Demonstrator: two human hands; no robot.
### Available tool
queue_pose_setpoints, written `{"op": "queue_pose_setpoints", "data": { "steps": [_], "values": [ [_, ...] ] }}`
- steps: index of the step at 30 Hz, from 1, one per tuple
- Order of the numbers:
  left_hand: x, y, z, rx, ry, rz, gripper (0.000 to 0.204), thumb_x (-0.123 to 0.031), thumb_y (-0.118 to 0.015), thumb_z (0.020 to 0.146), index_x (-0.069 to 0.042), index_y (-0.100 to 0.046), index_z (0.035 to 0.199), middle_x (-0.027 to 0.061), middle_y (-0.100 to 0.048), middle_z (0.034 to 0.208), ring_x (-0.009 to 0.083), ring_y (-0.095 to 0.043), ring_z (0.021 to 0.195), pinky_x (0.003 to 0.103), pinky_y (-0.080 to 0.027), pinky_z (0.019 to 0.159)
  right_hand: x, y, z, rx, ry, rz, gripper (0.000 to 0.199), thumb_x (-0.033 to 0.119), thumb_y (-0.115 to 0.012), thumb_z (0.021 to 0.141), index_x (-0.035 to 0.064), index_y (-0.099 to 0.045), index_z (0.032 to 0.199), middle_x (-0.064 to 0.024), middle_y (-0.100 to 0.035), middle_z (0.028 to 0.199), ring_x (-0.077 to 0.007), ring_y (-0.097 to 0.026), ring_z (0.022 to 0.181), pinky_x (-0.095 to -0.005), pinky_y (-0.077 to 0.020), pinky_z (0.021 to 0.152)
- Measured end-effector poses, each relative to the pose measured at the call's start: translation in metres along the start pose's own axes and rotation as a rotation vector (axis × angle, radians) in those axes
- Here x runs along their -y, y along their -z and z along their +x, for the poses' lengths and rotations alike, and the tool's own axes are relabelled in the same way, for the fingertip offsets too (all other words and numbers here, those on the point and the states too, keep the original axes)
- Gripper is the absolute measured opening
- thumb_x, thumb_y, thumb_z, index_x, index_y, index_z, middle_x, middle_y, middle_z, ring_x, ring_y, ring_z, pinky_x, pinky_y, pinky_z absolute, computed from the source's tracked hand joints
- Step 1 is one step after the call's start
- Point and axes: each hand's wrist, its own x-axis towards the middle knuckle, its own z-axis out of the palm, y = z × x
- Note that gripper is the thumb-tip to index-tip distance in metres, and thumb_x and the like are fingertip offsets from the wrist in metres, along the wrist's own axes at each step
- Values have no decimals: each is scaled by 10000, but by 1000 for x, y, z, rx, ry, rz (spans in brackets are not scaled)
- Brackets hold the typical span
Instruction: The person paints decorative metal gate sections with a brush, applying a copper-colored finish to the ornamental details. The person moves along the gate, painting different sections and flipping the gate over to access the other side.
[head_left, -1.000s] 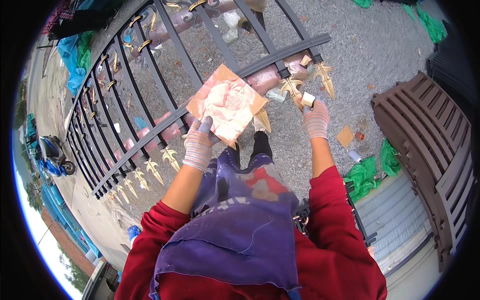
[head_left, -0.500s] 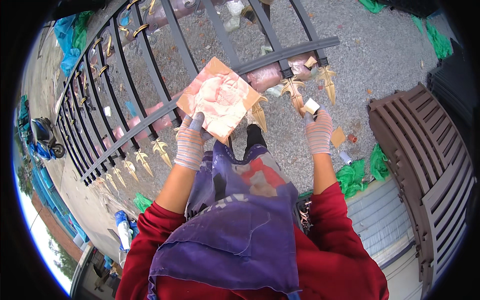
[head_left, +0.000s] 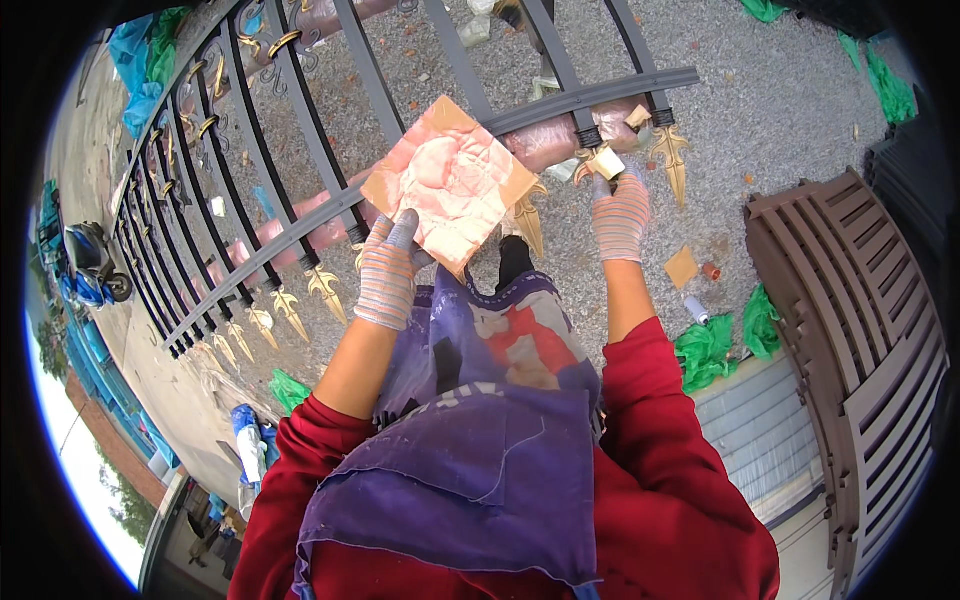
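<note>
Cardboard (head_left: 452, 183), a paint-smeared square in pink and cream, rests on the gate rail (head_left: 590, 98), pinched at its lower corner by the gloved left hand (head_left: 387, 270). The right hand (head_left: 619, 212) grips a small cream block (head_left: 607, 162) against a gold spear tip (head_left: 668, 152). A small tan square (head_left: 681, 267) lies on gravel (head_left: 780, 110).

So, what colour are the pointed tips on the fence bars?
Gold spear tips on dark grey fence bars, clearest in the head view.
</note>
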Motion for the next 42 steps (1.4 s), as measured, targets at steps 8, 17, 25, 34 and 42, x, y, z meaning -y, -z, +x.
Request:
{"op": "queue_pose_setpoints", "data": {
  "steps": [8,17,25,34,42],
  "values": [
    [-5,12,1,12,52,26,360,-133,-609,891,-37,-503,1221,91,-608,1132,231,-624,1015,395,-577,777,20,12,-8,-72,72,127,283,129,-642,777,53,-597,1046,-185,-641,901,-371,-601,877,-444,-472,747],
    [-4,10,1,-24,4,-33,368,-163,-607,886,-12,-503,1205,104,-619,1062,207,-655,864,347,-598,663,8,32,3,-137,41,213,365,17,-608,700,120,-612,1050,-149,-613,966,-344,-585,932,-438,-451,814],
    [-10,11,0,-14,-11,-2,323,-173,-596,893,-20,-525,1168,80,-621,989,195,-653,856,344,-594,681,-12,22,19,69,7,-70,373,86,-665,675,134,-615,1042,-120,-615,986,-316,-585,929,-411,-449,822],
    [-4,15,2,-25,-37,-39,364,-192,-615,887,-24,-527,1198,75,-629,1021,182,-652,863,330,-592,673,4,25,35,-42,142,44,362,117,-681,666,116,-620,1023,-112,-624,930,-307,-594,921,-416,-454,815],
    [9,30,8,-36,-19,-27,338,-197,-626,881,-43,-544,1171,47,-624,971,150,-647,781,296,-582,614,8,16,41,-85,255,-155,286,185,-679,709,115,-626,982,-113,-612,787,-309,-592,771,-413,-454,732]
  ]
}}
